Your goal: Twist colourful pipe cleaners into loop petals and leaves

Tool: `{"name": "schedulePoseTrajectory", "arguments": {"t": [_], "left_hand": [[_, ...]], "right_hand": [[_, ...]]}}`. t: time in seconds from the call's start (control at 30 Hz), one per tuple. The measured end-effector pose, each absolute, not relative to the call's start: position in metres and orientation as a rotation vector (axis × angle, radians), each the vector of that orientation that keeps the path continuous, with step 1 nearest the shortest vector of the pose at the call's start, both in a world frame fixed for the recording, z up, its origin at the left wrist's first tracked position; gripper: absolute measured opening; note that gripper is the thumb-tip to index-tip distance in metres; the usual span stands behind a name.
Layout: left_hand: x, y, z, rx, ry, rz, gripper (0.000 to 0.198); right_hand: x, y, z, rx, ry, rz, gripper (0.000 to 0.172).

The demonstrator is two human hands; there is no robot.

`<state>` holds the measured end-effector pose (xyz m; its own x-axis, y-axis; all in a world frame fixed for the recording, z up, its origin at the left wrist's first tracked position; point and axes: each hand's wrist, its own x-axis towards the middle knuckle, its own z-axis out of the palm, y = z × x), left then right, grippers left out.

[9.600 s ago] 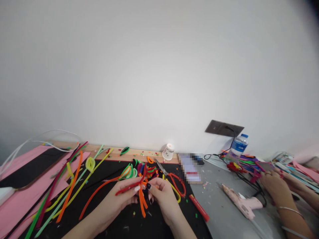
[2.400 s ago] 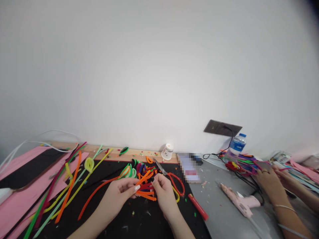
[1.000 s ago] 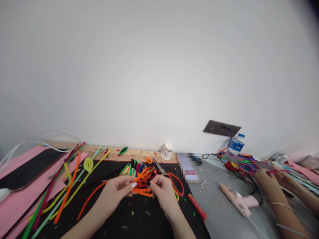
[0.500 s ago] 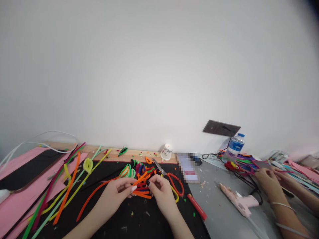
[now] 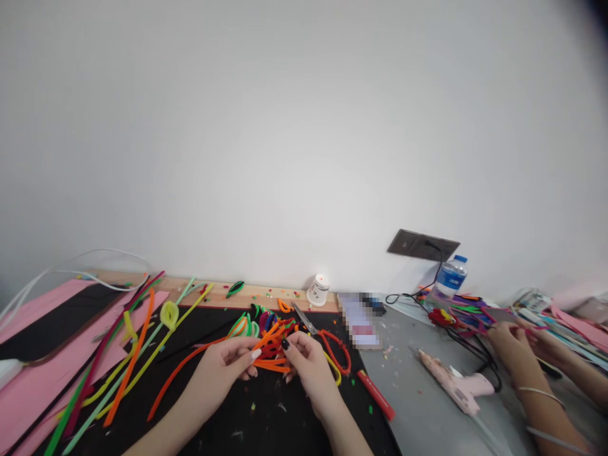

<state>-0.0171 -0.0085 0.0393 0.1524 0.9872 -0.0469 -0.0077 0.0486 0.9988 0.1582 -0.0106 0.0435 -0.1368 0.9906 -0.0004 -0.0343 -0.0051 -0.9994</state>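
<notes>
My left hand (image 5: 227,367) and my right hand (image 5: 306,362) meet over a black mat (image 5: 266,424), both pinched on a small bundle of bent orange and red pipe cleaners (image 5: 272,351). The orange loops fan out between my fingertips. Just behind the bundle lies a heap of green, purple and orange pipe cleaner loops (image 5: 259,323). A long orange pipe cleaner (image 5: 178,373) trails off to the left under my left hand.
Scissors with red handles (image 5: 327,345) and a red stick (image 5: 377,396) lie right of my hands. Long coloured pipe cleaners (image 5: 128,354) cross pink sheets (image 5: 28,392) at left. A pink glue gun (image 5: 456,386), a water bottle (image 5: 449,277) and another person's hands (image 5: 517,348) are at right.
The bundle was turned from hanging downward to fanning sideways between my fingers. Over the last second my hands barely shifted; the other person's hands moved slightly.
</notes>
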Motion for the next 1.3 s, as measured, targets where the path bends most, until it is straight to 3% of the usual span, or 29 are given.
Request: {"name": "schedulePoseTrajectory", "arguments": {"t": [0.93,1.3], "left_hand": [[-0.017,-0.008,0.033,1.049,0.993,0.942,0.034],[-0.014,-0.01,0.038,1.153,1.006,0.946,0.031]], "right_hand": [[0.148,-0.015,0.044,-1.18,-1.406,1.35,0.023],[0.152,-0.014,0.04,-1.247,-1.495,1.128,0.022]]}}
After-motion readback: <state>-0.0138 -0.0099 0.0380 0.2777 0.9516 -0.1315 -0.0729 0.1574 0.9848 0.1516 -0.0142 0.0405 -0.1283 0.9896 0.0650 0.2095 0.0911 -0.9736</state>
